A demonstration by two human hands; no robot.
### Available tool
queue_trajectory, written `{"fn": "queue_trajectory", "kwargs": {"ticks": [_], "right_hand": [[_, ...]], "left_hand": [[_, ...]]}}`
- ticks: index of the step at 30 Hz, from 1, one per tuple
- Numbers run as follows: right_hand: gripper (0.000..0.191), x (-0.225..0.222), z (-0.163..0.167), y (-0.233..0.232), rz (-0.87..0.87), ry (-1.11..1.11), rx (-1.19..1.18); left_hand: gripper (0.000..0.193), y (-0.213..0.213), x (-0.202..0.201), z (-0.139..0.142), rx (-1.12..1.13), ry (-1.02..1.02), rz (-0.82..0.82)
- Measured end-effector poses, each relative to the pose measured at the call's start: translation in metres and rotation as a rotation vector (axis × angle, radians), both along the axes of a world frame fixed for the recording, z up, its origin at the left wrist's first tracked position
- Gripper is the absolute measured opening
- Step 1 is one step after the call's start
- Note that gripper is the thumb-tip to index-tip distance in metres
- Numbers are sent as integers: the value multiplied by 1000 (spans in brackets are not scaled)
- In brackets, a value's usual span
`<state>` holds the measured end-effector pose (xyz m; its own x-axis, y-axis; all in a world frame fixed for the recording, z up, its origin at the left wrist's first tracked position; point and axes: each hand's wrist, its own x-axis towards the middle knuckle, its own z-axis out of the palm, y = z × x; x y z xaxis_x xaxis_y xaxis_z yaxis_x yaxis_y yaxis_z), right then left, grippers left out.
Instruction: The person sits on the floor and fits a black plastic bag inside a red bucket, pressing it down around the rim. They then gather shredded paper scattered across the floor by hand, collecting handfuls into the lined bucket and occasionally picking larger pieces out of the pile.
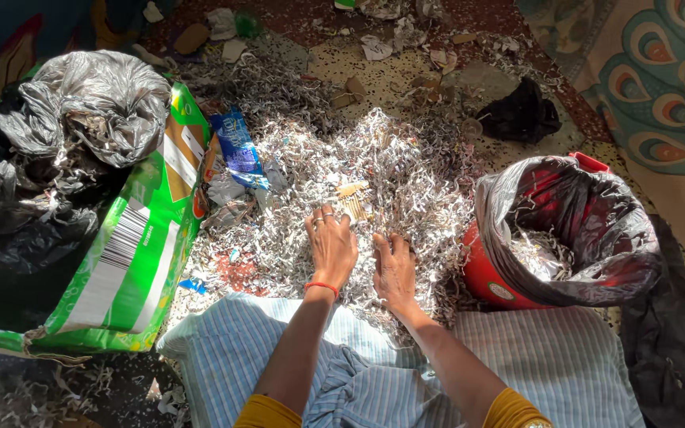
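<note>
A wide heap of pale shredded paper strips (366, 190), thin, curly and tangled, covers the speckled stone floor (342, 59) in front of the seated person. Both hands lie flat on the heap, palms down. The left hand (331, 246) spreads its fingers loosely over the strips; it wears rings and a thin red thread bracelet (321, 286) at the wrist. The right hand (394, 272) sits just beside it, fingers slightly curled and partly buried in the shreds, so I cannot tell whether it grips any. A small tan ribbed scrap of cardboard (352, 202) lies in the heap just beyond the left fingertips.

To the right of the hands stands one round red plastic bucket (489, 277) lined with a glossy, crinkled black plastic bag (588, 230), holding a little of the shredded paper. On the left lies one large green woven sack (132, 277) with a white panel, its mouth stuffed with two crumpled bags, one shiny grey (101, 99) and one black (17, 238). One blue foil wrapper (239, 147) rests between the sack and the heap. A lump of black cloth (521, 115) sits further off. Blue-and-white striped fabric (533, 364) covers the person's lap.
</note>
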<state>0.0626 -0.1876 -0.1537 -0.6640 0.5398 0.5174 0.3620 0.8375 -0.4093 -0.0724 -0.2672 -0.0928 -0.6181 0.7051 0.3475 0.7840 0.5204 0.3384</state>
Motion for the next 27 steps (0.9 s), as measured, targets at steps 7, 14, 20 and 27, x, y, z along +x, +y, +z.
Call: {"fn": "queue_trajectory", "kwargs": {"ticks": [7, 14, 20, 27], "right_hand": [[50, 0, -3, 5, 50, 83, -108], [73, 4, 3, -1, 87, -44, -102], [79, 1, 0, 0, 68, -109, -118], [72, 3, -7, 1, 81, -59, -94]], "left_hand": [[69, 45, -19, -6, -40, 241, -69], [102, 69, -30, 7, -309, -223, -85], [120, 63, -29, 9, -283, -151, -107], [104, 29, -36, 4, -238, -172, -50]]}}
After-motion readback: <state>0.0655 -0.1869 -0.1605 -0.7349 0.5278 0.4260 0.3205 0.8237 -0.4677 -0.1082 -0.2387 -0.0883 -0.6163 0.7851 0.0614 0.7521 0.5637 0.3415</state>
